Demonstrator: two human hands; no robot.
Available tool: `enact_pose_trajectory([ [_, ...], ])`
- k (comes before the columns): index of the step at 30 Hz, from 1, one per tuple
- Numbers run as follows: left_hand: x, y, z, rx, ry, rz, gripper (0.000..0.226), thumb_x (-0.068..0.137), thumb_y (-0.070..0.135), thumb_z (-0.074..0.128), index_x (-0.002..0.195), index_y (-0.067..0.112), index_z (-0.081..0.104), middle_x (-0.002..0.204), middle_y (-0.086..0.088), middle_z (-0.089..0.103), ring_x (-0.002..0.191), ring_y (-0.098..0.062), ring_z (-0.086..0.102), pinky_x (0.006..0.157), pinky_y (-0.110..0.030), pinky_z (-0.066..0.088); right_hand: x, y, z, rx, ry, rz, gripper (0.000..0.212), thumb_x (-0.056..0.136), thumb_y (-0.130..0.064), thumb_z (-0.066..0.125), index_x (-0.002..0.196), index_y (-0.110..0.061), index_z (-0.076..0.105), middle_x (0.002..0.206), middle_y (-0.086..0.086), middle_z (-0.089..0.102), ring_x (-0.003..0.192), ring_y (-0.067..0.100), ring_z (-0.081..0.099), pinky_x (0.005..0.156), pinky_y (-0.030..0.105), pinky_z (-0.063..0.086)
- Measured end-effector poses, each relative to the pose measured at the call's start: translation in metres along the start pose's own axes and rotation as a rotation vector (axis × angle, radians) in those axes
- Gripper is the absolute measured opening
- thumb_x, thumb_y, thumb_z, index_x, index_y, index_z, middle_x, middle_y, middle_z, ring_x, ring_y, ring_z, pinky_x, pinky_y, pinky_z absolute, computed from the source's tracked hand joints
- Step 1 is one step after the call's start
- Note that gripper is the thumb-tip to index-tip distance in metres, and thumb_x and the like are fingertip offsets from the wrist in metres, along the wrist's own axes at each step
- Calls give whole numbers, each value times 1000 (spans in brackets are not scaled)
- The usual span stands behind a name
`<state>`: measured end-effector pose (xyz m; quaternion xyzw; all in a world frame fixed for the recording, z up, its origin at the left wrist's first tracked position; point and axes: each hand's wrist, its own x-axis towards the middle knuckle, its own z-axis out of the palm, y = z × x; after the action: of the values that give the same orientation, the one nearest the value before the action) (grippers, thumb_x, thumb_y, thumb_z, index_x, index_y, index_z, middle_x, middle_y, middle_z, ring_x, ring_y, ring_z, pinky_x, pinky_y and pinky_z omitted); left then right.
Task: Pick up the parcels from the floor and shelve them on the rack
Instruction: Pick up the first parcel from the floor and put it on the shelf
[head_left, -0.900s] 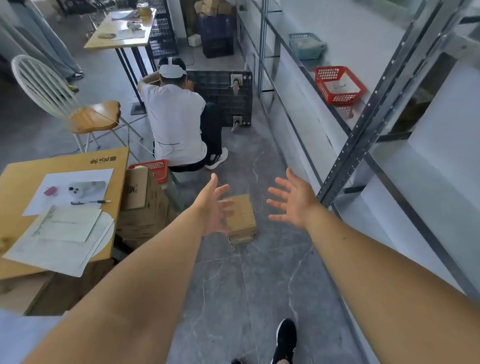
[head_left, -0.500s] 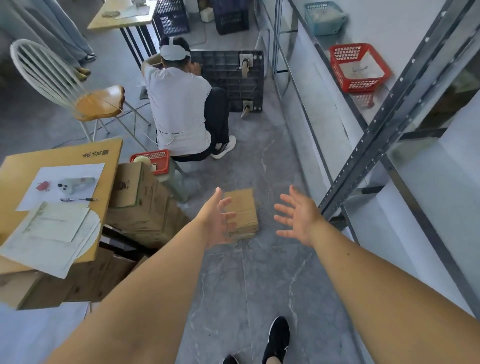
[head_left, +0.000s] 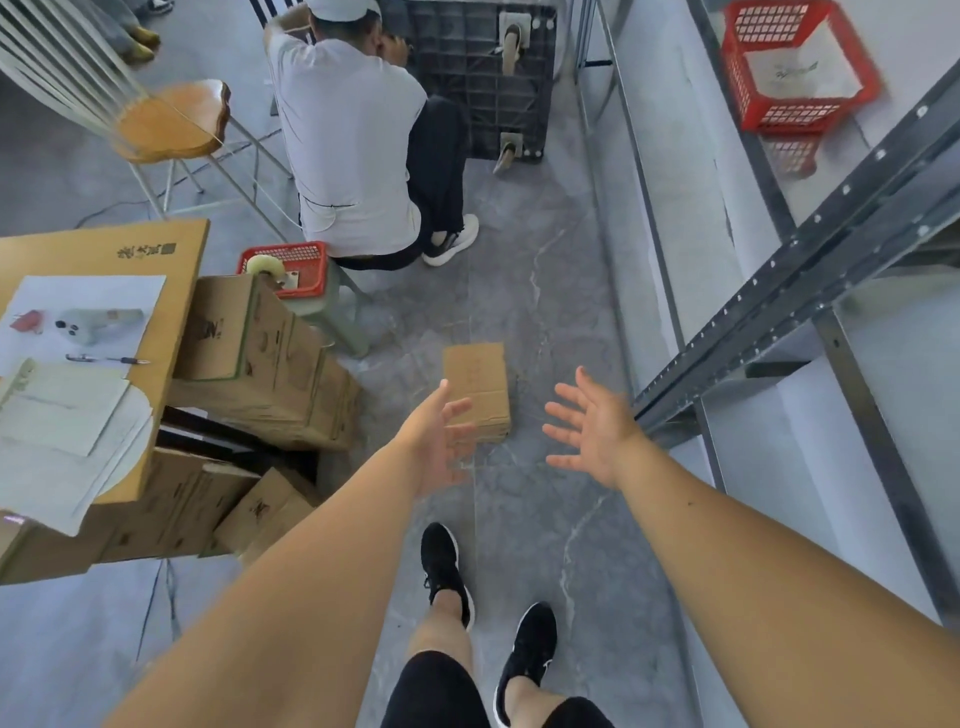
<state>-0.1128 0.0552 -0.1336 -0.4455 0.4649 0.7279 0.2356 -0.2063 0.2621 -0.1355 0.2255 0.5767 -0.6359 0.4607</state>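
Both arms reach down, left hand (head_left: 439, 441) and right hand (head_left: 592, 428) spread wide and empty, toward a small parcel (head_left: 475, 387) on the floor (head_left: 545, 291) beside the rack (head_left: 789, 280); an uneven two-sided grab might let it slip.

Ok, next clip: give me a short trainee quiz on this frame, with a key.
1. True or false: the left hand already grips the parcel.
2. Where does the parcel lie? A) on the stool; B) on the floor, between the cartons and the rack; C) on the desk.
3. Fill in: the basket on the rack's shelf is coloured ____.

Key: 1 false, its fingers are spread and hold nothing; 2 B; 3 red.
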Motion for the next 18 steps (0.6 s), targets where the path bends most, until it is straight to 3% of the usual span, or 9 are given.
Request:
enact_pose_trajectory([
  [3,18,8,-11,1,11,-14,71,106,73,30,158,31,50,165,-12,49,159,-36,33,106,-57,36,19,-4,11,-12,-3,17,69,101,-66,44,156,-24,45,162,7,47,144,35,47,115,68,37],
  [8,52,38,-37,0,21,-42,74,105,75,30,159,29,48,166,-12,46,159,-37,34,108,-60,37,56,-19,35,-9,26,34,68,101,-65,45,155,-24,47,161,7,48,144,36,48,114,69,38],
  [14,88,85,-65,44,46,-92,78,104,76,30,164,27,43,176,-10,30,164,-35,23,123,-63,27,101,-50,63,17,96,38,67,101,-65,47,154,-24,48,159,7,49,142,36,49,112,69,40],
  [18,114,103,-80,45,55,-133,76,105,75,30,164,29,42,177,-8,28,165,-33,21,122,-61,28,132,-56,73,-3,140,23,64,99,-65,49,150,-26,53,157,3,53,141,31,51,112,66,42],
])
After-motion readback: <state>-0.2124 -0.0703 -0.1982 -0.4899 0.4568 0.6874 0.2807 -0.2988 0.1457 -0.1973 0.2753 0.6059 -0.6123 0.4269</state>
